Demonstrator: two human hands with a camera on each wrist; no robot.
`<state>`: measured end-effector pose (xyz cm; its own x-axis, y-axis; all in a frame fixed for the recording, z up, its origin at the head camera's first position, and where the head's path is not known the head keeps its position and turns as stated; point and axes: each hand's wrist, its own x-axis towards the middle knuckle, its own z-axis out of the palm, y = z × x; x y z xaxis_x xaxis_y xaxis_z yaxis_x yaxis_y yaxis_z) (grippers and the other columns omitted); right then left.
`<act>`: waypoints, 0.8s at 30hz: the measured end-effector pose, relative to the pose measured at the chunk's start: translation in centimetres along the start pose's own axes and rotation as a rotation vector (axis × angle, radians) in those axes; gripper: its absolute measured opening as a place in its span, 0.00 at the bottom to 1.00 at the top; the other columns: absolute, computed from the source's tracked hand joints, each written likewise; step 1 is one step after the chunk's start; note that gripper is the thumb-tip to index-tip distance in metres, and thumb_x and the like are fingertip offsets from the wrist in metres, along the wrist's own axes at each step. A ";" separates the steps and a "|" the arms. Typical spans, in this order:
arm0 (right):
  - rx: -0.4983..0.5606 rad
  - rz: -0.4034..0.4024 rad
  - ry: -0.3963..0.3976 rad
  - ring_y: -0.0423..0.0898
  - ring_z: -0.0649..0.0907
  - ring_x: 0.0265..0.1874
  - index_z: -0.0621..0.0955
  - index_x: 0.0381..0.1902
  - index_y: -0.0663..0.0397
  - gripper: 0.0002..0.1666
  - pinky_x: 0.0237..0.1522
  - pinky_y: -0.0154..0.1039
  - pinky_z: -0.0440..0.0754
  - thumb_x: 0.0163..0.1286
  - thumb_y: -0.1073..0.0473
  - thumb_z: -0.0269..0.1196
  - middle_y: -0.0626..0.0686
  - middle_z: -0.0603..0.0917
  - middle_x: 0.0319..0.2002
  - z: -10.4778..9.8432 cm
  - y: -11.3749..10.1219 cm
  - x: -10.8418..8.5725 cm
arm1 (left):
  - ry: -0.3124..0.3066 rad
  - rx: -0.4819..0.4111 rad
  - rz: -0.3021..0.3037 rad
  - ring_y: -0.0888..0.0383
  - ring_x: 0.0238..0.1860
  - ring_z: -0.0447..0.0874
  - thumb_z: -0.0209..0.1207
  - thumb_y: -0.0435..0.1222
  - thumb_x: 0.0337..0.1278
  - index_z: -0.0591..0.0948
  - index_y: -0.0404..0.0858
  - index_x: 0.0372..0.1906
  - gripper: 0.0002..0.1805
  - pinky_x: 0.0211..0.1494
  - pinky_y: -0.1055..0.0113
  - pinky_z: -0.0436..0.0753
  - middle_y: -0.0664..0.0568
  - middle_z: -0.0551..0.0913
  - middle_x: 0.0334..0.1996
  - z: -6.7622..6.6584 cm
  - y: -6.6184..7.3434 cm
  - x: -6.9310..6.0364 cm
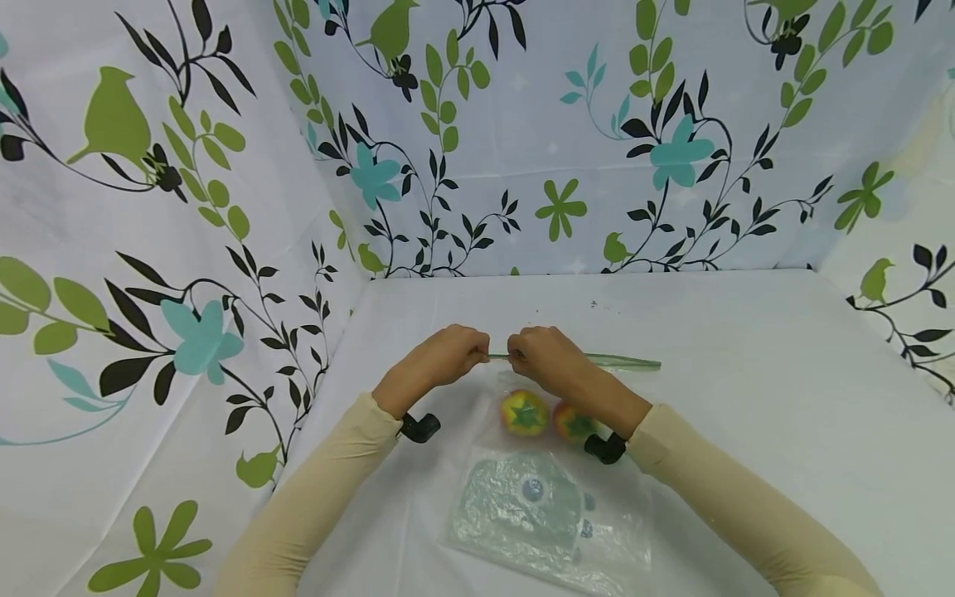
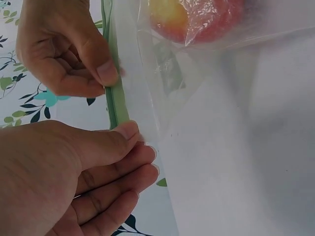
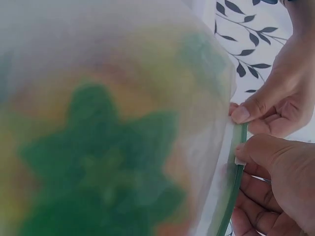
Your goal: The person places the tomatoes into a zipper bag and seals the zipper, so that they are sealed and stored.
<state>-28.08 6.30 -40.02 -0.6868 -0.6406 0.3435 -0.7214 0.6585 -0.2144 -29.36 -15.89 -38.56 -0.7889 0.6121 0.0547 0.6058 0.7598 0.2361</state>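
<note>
A clear plastic zip bag [image 1: 552, 531] lies on the table, its green zip strip [image 1: 622, 361] along the far edge. Two red-and-yellow fruits with green star-shaped tops are inside, the left fruit [image 1: 525, 413] in plain sight and the right fruit [image 1: 574, 421] partly hidden by the right forearm. My left hand [image 1: 448, 355] pinches the strip's left end between thumb and forefinger, as the left wrist view shows. Close beside it, my right hand [image 1: 552, 358] pinches the strip at a small white slider [image 3: 240, 161].
A white table [image 1: 746, 414] spreads to both sides of the bag. Patterned cloth [image 1: 485, 166] with birds and leaves hangs behind and at the sides. The bag's near half bears a pale blue print [image 1: 515, 497].
</note>
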 end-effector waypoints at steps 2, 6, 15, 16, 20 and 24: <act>0.007 0.002 -0.002 0.44 0.83 0.30 0.88 0.38 0.55 0.03 0.34 0.37 0.82 0.74 0.64 0.68 0.51 0.85 0.32 -0.1 0.2 -0.3 | -0.001 -0.002 -0.003 0.60 0.30 0.75 0.66 0.34 0.72 0.85 0.38 0.37 0.05 0.37 0.66 0.76 0.53 0.85 0.32 0.0 -0.1 0.0; 0.022 0.012 -0.002 0.44 0.83 0.31 0.87 0.37 0.55 0.02 0.36 0.39 0.83 0.73 0.64 0.69 0.50 0.85 0.32 -0.3 0.9 -0.8 | -0.003 -0.018 -0.006 0.60 0.30 0.73 0.66 0.34 0.71 0.84 0.37 0.36 0.06 0.35 0.67 0.74 0.53 0.84 0.31 -0.1 -0.3 -0.2; 0.054 0.029 -0.024 0.45 0.84 0.34 0.87 0.39 0.57 0.02 0.40 0.42 0.84 0.74 0.63 0.68 0.50 0.86 0.35 -1.5 3.0 -2.6 | -0.020 -0.046 -0.038 0.59 0.30 0.74 0.65 0.35 0.73 0.85 0.36 0.38 0.06 0.35 0.66 0.75 0.51 0.87 0.34 -0.1 -0.9 -0.2; 0.060 0.030 -0.022 0.45 0.84 0.33 0.87 0.39 0.57 0.02 0.40 0.43 0.84 0.74 0.64 0.68 0.50 0.86 0.34 -1.7 3.3 -2.8 | -0.024 -0.050 -0.047 0.59 0.30 0.75 0.64 0.35 0.73 0.85 0.37 0.38 0.06 0.36 0.65 0.75 0.50 0.87 0.35 -0.1 -1.0 -0.3; 0.074 0.058 -0.030 0.44 0.82 0.33 0.87 0.38 0.56 0.02 0.41 0.44 0.84 0.73 0.66 0.68 0.49 0.85 0.33 -2.4 4.3 -3.9 | -0.036 -0.067 -0.074 0.58 0.30 0.74 0.64 0.35 0.74 0.85 0.37 0.38 0.06 0.36 0.65 0.75 0.50 0.87 0.35 -0.1 -1.4 -0.3; 0.075 0.109 -0.055 0.45 0.82 0.34 0.87 0.40 0.58 0.02 0.44 0.46 0.85 0.74 0.64 0.68 0.49 0.85 0.34 -3.2 5.3 -5.0 | -0.033 -0.071 -0.075 0.59 0.29 0.74 0.64 0.35 0.73 0.85 0.38 0.38 0.06 0.35 0.66 0.74 0.51 0.87 0.34 0.0 -1.9 -0.2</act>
<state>-28.21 14.29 -39.98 -0.7638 -0.5888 0.2646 -0.6455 0.6953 -0.3160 -30.30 -17.46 -39.06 -0.8273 0.5618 0.0023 0.5354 0.7870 0.3065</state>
